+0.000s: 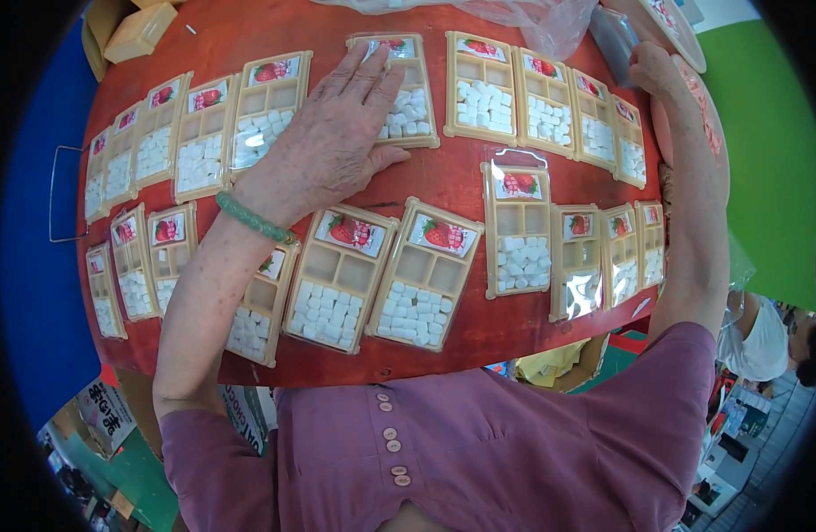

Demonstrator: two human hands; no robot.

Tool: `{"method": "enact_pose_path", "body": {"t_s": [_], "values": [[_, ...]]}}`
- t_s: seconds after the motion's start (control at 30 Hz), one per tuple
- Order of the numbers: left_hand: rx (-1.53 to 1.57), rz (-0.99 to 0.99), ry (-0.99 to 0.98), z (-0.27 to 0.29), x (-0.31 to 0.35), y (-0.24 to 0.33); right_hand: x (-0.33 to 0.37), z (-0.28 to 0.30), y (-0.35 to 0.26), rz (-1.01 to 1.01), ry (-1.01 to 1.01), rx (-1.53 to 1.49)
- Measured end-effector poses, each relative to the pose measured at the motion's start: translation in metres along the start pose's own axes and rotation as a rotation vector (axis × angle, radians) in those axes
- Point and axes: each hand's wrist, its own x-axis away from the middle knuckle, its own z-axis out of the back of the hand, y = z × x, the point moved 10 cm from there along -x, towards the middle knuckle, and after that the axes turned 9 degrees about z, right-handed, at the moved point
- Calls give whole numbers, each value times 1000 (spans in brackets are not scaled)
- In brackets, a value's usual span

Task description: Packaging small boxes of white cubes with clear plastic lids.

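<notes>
My left hand (346,133) lies flat, fingers stretched, over a cream tray (412,133) in the far row. A green bangle (253,217) circles that wrist. The tray holds small white marshmallow-like pieces (408,111) and a strawberry-printed sachet, partly hidden by my fingers. At the far right, my right hand (658,71) has curled fingers closed at the edge of a stack of clear plastic sheets or lids (613,44). Just below it stands a pink bowl (718,133) with pink-and-white packets. A nearer tray (519,275) has a clear cover that overhangs its far edge.
Two rows of similar filled trays (337,319) spread over the red table (443,182). Crumpled clear plastic (550,27) lies at the far edge. A cream stack of trays (142,34) stands far left. Beyond the table, another person (753,341) is at the lower right.
</notes>
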Motion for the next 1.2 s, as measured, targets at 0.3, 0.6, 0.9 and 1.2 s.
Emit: {"method": "enact_pose_path", "body": {"t_s": [0.3,0.6,0.9,1.2], "values": [[-13,-1,12,5,2,7,-13,-4,1,27,-15,37],[26,14,-40,7,4,8,2,4,4,44,53,-20],[-13,35,-90,16,6,15,137,70,63,-313,502,-650],[-17,-10,-114,19,8,25,259,-40,88,-538,-251,-185]]}}
